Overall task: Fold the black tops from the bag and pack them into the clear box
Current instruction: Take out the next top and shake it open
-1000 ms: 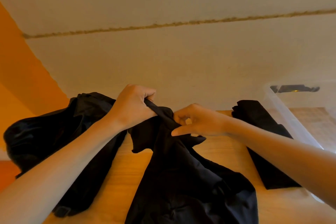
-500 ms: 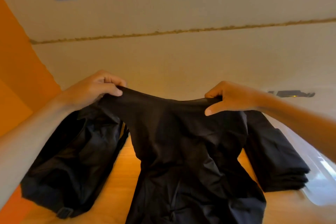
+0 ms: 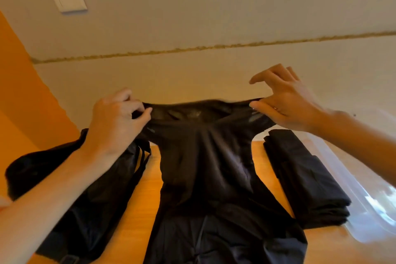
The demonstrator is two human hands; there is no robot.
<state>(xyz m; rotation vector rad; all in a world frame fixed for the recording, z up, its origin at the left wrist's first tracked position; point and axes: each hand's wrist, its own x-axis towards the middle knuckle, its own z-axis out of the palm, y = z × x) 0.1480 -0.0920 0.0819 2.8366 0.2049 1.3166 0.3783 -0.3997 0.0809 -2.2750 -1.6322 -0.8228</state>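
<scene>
Hands are holding the black top (image 3: 203, 156) stretched over the table (image 3: 139, 210), left hand (image 3: 117, 118) gripping one corner, right hand (image 3: 285, 103) only pinching the other, likely risking a slip and crooked fold.

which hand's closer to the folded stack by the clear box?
Right. The right hand holds a corner of the black top just above the far end of the folded stack. The left hand grips the opposite corner, over the bag.
</scene>
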